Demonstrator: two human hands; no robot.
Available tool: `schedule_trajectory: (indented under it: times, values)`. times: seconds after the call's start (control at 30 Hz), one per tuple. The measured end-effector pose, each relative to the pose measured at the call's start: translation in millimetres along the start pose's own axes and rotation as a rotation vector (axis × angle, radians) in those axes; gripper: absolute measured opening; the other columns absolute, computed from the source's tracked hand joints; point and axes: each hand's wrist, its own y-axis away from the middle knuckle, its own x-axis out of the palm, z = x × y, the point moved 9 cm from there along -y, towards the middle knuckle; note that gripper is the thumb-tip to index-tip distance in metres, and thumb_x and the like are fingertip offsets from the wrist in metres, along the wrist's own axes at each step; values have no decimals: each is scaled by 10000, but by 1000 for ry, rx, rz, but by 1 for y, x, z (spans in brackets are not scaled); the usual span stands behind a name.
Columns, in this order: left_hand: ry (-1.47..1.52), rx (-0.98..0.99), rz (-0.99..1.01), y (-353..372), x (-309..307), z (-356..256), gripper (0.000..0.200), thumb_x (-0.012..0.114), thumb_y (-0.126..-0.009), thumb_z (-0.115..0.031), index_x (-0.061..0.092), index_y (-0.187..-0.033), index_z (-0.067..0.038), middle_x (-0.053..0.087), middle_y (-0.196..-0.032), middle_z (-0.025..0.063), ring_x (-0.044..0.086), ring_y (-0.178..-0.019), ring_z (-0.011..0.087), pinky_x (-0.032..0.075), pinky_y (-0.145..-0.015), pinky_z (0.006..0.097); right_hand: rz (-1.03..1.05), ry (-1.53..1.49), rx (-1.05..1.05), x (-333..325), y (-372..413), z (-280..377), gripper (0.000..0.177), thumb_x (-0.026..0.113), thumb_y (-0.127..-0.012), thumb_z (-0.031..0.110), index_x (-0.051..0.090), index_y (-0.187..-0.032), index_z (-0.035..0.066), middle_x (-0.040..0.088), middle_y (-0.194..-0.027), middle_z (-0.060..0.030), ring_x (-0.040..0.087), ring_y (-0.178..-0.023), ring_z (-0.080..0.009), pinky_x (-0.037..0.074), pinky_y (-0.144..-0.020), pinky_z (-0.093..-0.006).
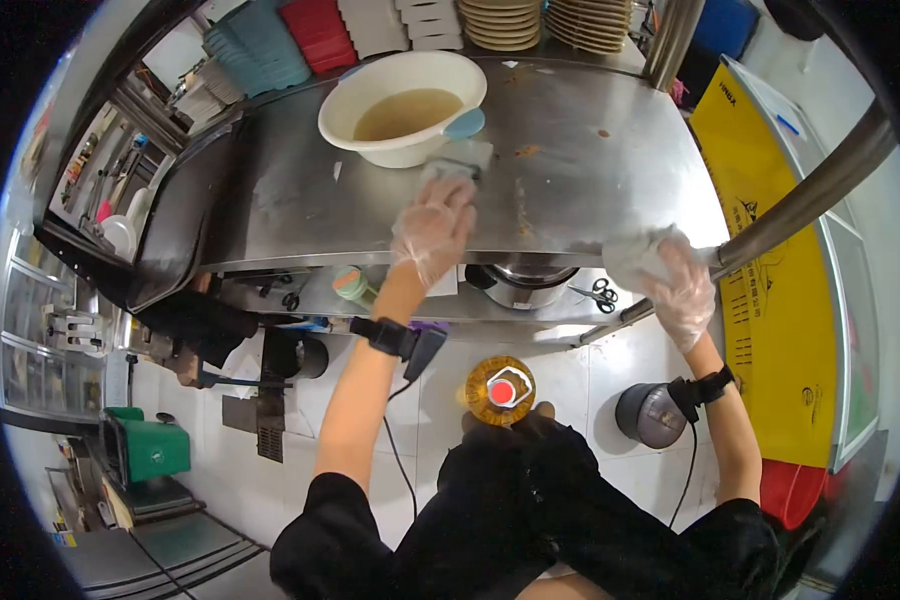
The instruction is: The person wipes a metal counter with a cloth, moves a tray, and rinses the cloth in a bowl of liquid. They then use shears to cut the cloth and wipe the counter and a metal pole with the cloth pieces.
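Observation:
My left hand (436, 228), in a clear plastic glove, presses a greyish cloth (462, 157) against the steel worktop (300, 205). Just beyond that cloth stands a white basin (335, 110) holding cloudy brownish water, with a blue handle at its near right side. At the worktop's front right edge, my right hand (682, 295), also gloved, grips a whitish cloth (632, 258); part of the cloth hangs over the edge. Small brown spots and scraps mark the steel between the two hands.
Stacked plates (500, 22) and coloured trays (255, 50) line the back. The lower shelf holds a round cooker (522, 288) and scissors (598, 294). An oil bottle (500, 390) stands on the floor by my feet. A metal post (810, 190) and yellow panel (760, 270) border the right.

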Motion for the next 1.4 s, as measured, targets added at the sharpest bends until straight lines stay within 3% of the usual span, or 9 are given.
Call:
schedule_trajectory:
  times: [0.13, 0.3, 0.53, 0.67, 0.8, 1.03, 1.1, 1.33, 1.4]
  values:
    - [27, -65, -6, -5, 2, 13, 313, 520, -949, -264, 613, -1195, -95, 543, -1326, 99, 459, -1293, 378, 402, -1068, 437, 116, 50, 155, 14, -54, -19, 619, 662, -754, 93, 573, -1328, 305, 534, -1371, -143, 536, -1217, -280, 463, -992, -385]
    - [-90, -22, -6, 4, -11, -17, 321, 548, -957, -260, 608, -1248, -140, 547, -1333, 86, 460, -1292, 387, 450, -1010, 456, -30, -150, 329, 24, -97, -29, 459, 626, -873, 187, 558, -1326, 212, 523, -1369, -135, 513, -1238, -304, 399, -1048, -418]
    - [-30, -14, -203, 0, -24, -36, 327, 627, -909, -204, 641, -1236, -186, 570, -1346, 21, 457, -1323, 333, 396, -1052, 445, -274, -289, 316, -10, 31, 5, 227, 698, -776, 9, 664, -976, 111, 662, -951, -94, 638, -806, -292, 510, -681, -406]
    - [97, -16, -241, -14, -10, -38, 324, 613, -921, -203, 638, -1244, -189, 573, -1339, 31, 460, -1313, 334, 382, -1073, 398, 32, -385, 607, 89, 141, -5, 188, 665, -817, 33, 634, -990, 100, 649, -921, -85, 639, -788, -320, 509, -612, -401]
    - [-40, -48, -192, -19, 4, -43, 312, 605, -951, -242, 616, -1259, -193, 562, -1365, 39, 475, -1319, 338, 424, -1074, 422, 494, -323, 849, 191, 241, -11, 246, 633, -872, 177, 621, -1109, 112, 644, -1032, -137, 618, -985, -338, 501, -842, -462]
    - [-16, -2, -159, -22, 4, -46, 329, 617, -945, -169, 591, -1270, -125, 590, -1320, 105, 530, -1258, 338, 413, -1067, 418, 702, -201, 782, 321, 287, -29, 444, 606, -883, 260, 535, -1300, 124, 594, -1208, -147, 625, -1043, -332, 515, -894, -433]
    - [32, -38, -130, -22, 5, -45, 307, 600, -953, -148, 605, -1256, -96, 599, -1290, 131, 548, -1229, 318, 398, -1071, 397, 881, -54, 990, 347, 304, -41, 424, 588, -874, 336, 597, -1177, 39, 636, -1153, -163, 646, -1045, -306, 524, -889, -409]
    - [-5, -52, -148, -21, 7, -42, 311, 647, -921, -202, 639, -1226, -140, 605, -1301, 95, 501, -1286, 357, 417, -1049, 408, 711, 131, 551, 367, 295, -27, 213, 640, -778, 145, 645, -573, 87, 636, -623, -129, 651, -632, -282, 507, -576, -414]
    - [14, -49, -169, -20, 6, -42, 298, 646, -918, -192, 645, -1211, -136, 620, -1277, 97, 512, -1274, 356, 417, -1050, 407, 727, 91, 615, 364, 295, -29, 195, 623, -809, 186, 667, -647, 87, 652, -674, -131, 654, -670, -293, 506, -606, -419]
